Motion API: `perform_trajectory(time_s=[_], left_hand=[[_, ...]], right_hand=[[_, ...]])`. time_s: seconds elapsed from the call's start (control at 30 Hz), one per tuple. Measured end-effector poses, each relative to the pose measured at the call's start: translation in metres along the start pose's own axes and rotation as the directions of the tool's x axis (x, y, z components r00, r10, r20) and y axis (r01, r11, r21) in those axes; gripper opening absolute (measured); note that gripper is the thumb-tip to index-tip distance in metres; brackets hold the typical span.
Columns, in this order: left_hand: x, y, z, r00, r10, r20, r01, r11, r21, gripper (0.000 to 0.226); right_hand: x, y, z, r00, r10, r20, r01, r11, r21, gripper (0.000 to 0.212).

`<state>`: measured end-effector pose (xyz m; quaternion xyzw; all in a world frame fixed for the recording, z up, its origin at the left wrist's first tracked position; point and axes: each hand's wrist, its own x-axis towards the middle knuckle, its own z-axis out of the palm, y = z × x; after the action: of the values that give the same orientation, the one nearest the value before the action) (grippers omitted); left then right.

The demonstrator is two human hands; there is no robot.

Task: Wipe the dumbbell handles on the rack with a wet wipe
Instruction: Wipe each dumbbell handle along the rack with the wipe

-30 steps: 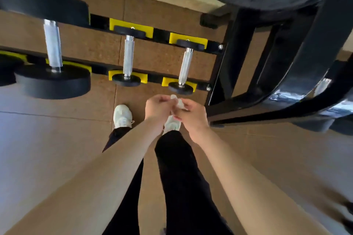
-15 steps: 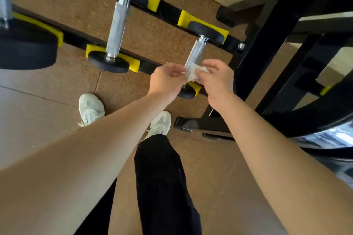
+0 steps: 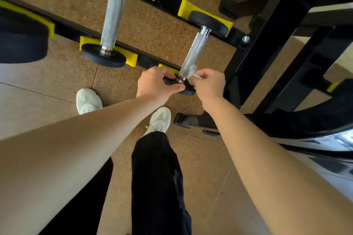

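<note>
Two small dumbbells lie across the low rack rails (image 3: 170, 0) in yellow cradles. The right dumbbell's knurled steel handle (image 3: 194, 51) slopes down toward me. My right hand (image 3: 208, 84) pinches a crumpled white wet wipe (image 3: 193, 71) against the near end of that handle. My left hand (image 3: 156, 84) grips the near black end plate (image 3: 187, 91) of the same dumbbell, thumb under its edge. The second dumbbell's handle (image 3: 112, 17) lies to the left, untouched.
A large black dumbbell head (image 3: 21, 44) sits at the far left. The rack's black upright and foot (image 3: 261, 44) stand just right of my right hand. My two white shoes (image 3: 88, 101) are on the cork-coloured floor below the rack.
Both hands moved forward from in front of my body to the right dumbbell. The left hand let go of the wipe and took the end plate; the right brought the wipe to the handle.
</note>
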<state>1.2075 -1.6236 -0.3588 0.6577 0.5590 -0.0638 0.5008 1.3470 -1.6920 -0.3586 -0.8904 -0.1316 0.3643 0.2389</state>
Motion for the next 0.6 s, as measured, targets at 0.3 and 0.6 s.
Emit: perform_trajectory(time_s=[0.3,0.6], left_hand=[[0.005,-0.002,-0.003,0.999,0.029,0.044,-0.029,1.000,0.010,0.039],[0.007,-0.003,-0.006,0.997,0.052,0.062,-0.053,0.998,0.029,0.034]], right_hand=[[0.016,-0.042,0.000,0.790,-0.578,-0.206,0.527,0.811,-0.253,0.005],[-0.003,-0.010,0.004,0.807,-0.559,0.192,0.583,0.699,-0.414,0.009]])
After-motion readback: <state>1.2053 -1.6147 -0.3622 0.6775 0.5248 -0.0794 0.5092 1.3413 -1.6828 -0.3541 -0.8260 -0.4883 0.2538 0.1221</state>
